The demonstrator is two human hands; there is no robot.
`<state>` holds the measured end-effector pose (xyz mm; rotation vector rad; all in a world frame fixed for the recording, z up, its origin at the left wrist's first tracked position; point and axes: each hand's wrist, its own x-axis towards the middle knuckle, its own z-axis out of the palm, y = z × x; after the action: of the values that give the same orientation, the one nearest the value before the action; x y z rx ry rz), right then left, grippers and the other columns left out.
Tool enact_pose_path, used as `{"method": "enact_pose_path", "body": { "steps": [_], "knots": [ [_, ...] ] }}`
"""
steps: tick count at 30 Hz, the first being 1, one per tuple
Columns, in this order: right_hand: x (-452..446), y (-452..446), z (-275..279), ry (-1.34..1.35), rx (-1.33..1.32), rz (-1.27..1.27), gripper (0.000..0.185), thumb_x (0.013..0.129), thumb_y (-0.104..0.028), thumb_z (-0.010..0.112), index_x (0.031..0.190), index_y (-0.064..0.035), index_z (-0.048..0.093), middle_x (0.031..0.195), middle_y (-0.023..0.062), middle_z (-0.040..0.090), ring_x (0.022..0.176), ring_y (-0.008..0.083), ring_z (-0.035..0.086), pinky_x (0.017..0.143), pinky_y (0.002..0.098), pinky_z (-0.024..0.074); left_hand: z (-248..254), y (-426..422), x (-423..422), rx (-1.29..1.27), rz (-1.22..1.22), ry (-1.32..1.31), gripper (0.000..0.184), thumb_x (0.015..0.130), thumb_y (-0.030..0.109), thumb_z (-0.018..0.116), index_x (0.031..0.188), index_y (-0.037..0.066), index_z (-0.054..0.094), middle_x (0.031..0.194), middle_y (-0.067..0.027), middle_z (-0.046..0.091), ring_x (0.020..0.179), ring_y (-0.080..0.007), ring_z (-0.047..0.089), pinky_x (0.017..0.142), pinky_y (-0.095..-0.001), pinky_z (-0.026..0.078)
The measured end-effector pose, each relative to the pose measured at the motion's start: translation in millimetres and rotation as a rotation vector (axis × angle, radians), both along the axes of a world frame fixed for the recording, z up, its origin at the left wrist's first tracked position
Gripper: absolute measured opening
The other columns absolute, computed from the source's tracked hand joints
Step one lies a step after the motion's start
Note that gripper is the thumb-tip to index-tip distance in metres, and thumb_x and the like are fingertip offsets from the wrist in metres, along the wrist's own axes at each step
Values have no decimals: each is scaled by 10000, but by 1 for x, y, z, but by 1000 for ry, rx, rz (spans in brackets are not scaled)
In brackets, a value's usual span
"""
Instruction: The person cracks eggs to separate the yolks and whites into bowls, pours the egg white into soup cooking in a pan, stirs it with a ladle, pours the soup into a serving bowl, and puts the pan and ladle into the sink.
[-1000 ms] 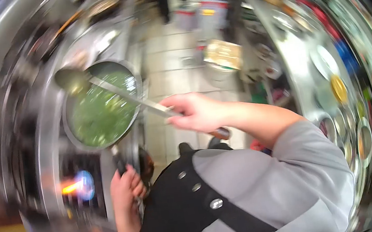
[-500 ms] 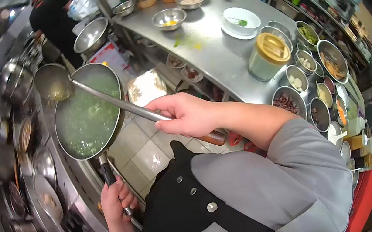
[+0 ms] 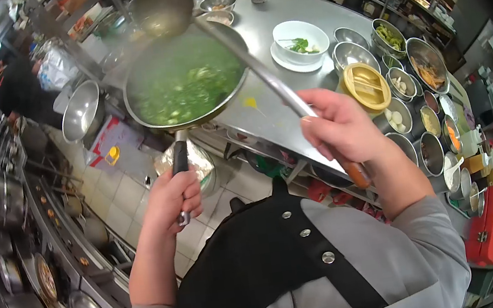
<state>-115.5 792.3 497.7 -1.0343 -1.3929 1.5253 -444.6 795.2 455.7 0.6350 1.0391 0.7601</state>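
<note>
My left hand point(image 3: 172, 196) is closed round the black handle of a frying pan point(image 3: 232, 101). Steaming green soup with leafy bits point(image 3: 194, 86) fills the pan, which hangs at the near edge of the steel table. In my right hand point(image 3: 342, 126) is a long-handled ladle point(image 3: 168, 8), gripped near its wooden end. The ladle's bowl is over the far rim of the pan, with a little liquid in it. To the right of the pan, a white bowl point(image 3: 301, 41) with green leaves in it stands on a white plate point(image 3: 297, 67).
On the steel table point(image 3: 259, 12) stand a yellow-lidded container point(image 3: 366, 89) and several metal bowls of ingredients along the right. A stove counter point(image 3: 62, 222) with pans runs along my left. A person in dark clothes point(image 3: 20, 90) is at the far left. A metal bowl point(image 3: 82, 110) stands beyond the pan.
Both hands have carried the pan and ladle away from the stove side, towards the steel table. My view has turned with them, and more of the leaves in the white bowl show.
</note>
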Motion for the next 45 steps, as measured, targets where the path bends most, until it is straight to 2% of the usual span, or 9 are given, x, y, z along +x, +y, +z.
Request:
{"method": "enact_pose_path", "body": {
  "steps": [3,9,17,21,28,31,40,43,45],
  "knots": [
    [-4,13,13,-55,-12,-235,402,936,-75,548,1329,10,527,668,7,567,449,69,494,402,202,384,-2,67,5,-7,-153,-35,121,930,139,581,984,95,481,632,33,437,451,-68,407,413,-277,363],
    [19,32,33,-36,6,-429,390,956,-111,556,1321,19,511,687,8,566,487,72,517,421,221,428,11,166,48,6,-304,60,90,938,150,579,962,116,499,635,57,450,432,-45,404,401,-258,353],
    [73,43,40,-11,33,-527,352,950,-133,549,1265,22,530,672,14,562,476,85,507,415,233,409,8,239,117,66,-416,22,96,938,145,583,935,105,495,617,54,442,442,-52,394,408,-264,343],
    [93,43,43,-4,49,-580,360,954,-119,533,1292,3,545,641,18,545,456,74,475,406,215,383,14,252,144,62,-404,23,179,914,93,589,825,124,437,610,31,445,438,-67,401,400,-272,338],
    [123,48,42,-17,77,-597,393,958,-123,522,1330,6,520,656,14,551,464,71,479,407,210,390,19,266,170,73,-398,87,170,911,87,587,835,117,438,617,25,458,439,-72,413,396,-277,348],
    [130,52,44,5,85,-567,311,969,-140,531,1249,-6,539,657,5,568,455,74,502,444,214,394,16,272,175,114,-395,138,87,920,109,585,926,82,503,623,37,454,442,-66,401,405,-274,341],
    [136,60,36,47,72,-585,398,966,-130,522,1339,7,513,661,18,534,498,71,483,415,206,407,17,281,185,152,-373,234,85,910,99,570,946,76,497,631,20,454,439,-75,405,400,-280,345],
    [137,63,35,38,93,-576,391,968,-128,514,1335,9,516,659,22,534,497,71,480,415,206,408,18,283,187,174,-387,255,151,892,95,594,877,90,443,627,18,481,449,-75,431,389,-276,363],
    [137,63,35,40,100,-577,360,970,-134,527,1301,8,524,660,11,557,474,75,494,433,217,402,16,286,187,186,-380,287,101,901,97,579,922,83,481,626,19,466,438,-75,417,393,-277,351]
  ]
}}
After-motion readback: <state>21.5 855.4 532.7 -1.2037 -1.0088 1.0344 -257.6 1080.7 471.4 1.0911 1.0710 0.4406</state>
